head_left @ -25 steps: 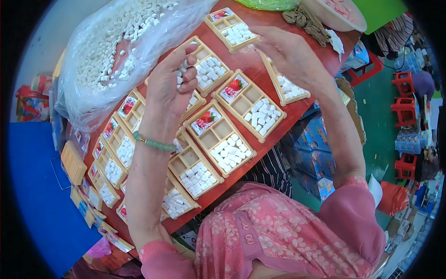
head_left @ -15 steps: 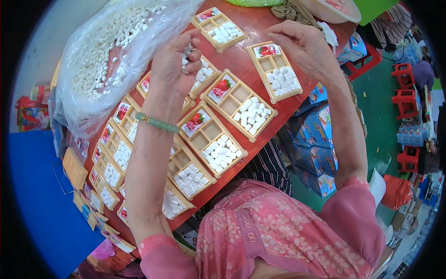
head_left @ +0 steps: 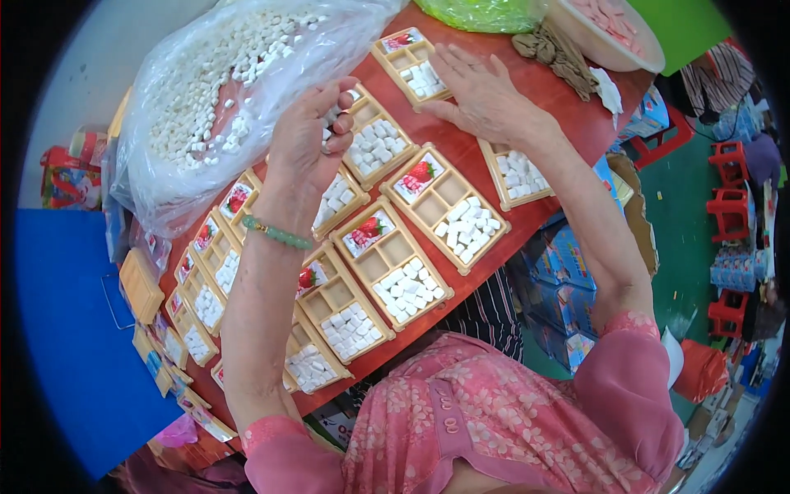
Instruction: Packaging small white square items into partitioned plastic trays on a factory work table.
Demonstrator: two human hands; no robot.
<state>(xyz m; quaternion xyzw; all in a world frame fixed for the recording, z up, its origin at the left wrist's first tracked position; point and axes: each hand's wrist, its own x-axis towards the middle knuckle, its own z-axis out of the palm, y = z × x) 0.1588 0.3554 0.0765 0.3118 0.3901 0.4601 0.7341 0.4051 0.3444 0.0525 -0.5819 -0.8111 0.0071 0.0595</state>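
My left hand [head_left: 315, 136], a green bead bracelet on its wrist, curls its fingers around several small white marshmallows over the tray rows. Stretched out flat, my right hand [head_left: 485, 97] is open above the far beige tray [head_left: 401, 62], covering its right edge; whether it touches the pieces I cannot tell. That tray holds marshmallows [head_left: 424, 80] in its large compartment and a strawberry picture card in a small one. Beneath my right forearm lies a partly hidden tray [head_left: 494, 169]. Similar trays [head_left: 430, 206] stand in rows, with marshmallows in their large compartments and bare small compartments.
A clear plastic bag [head_left: 346, 37] of loose marshmallows spreads across the table's far left. At the far right are a white bowl [head_left: 568, 18] with pink pieces, a brown cloth [head_left: 555, 59] and a green bag [head_left: 481, 12]. Blue boxes [head_left: 568, 255] stand beside the red table [head_left: 383, 333].
My right hand has moved left from beside the right tray to over the far tray, its fingers spreading from a pinch. The left hand keeps its marshmallows. The whole view has shifted slightly.
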